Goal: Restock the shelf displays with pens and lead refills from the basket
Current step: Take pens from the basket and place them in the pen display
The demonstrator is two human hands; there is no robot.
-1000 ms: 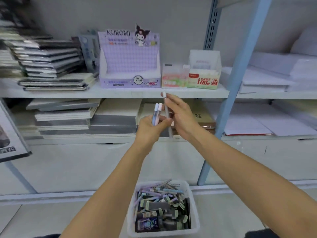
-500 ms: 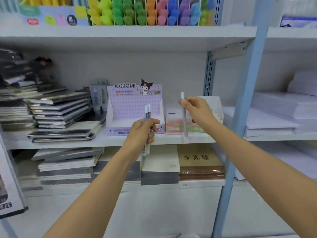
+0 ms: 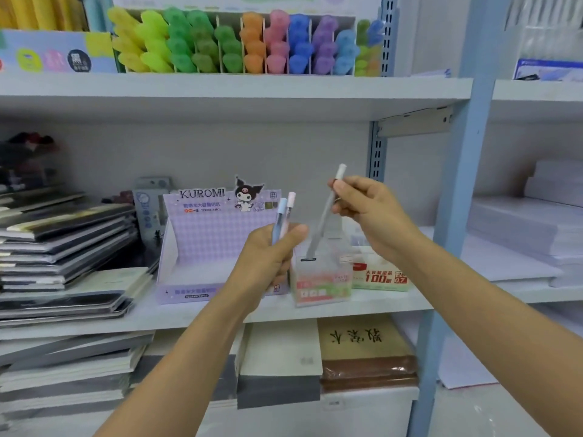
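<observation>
Left hand [image 3: 268, 257]: fingers are curled round two slim pens; the thumb lies across the front of them.
Left-hand load: one pale blue-capped pen [image 3: 280, 216] and one pale pink-capped pen [image 3: 289, 205], side by side, touching, caps up, tilted slightly right.
Right hand [image 3: 369, 212]: raised higher than the left hand and to its right; thumb and fingers pinch one pen near its upper end.
Right-hand load: slim grey pen with a white cap [image 3: 323, 223], tilted, cap up and right, lower end down and left, in the gap between the two hands.
Grey pen tip: at the dark slot on top of the translucent box with a pink and green label [image 3: 321, 287]; contact cannot be determined.
Translucent box position: below the right hand, just right of the left hand.
Purple checked cardboard display box printed KUROMI [image 3: 205, 244]: behind and left of the left hand, open front.
White carton with red "100" lettering [image 3: 380, 277]: under the right wrist, touching the translucent box.
Grey shelf board [image 3: 189, 313]: carries all three boxes, below both hands.
Stacked dark notebooks [image 3: 63, 247]: well left of the left hand.
Coloured highlighter rack [image 3: 236, 42]: on the shelf above both hands.
</observation>
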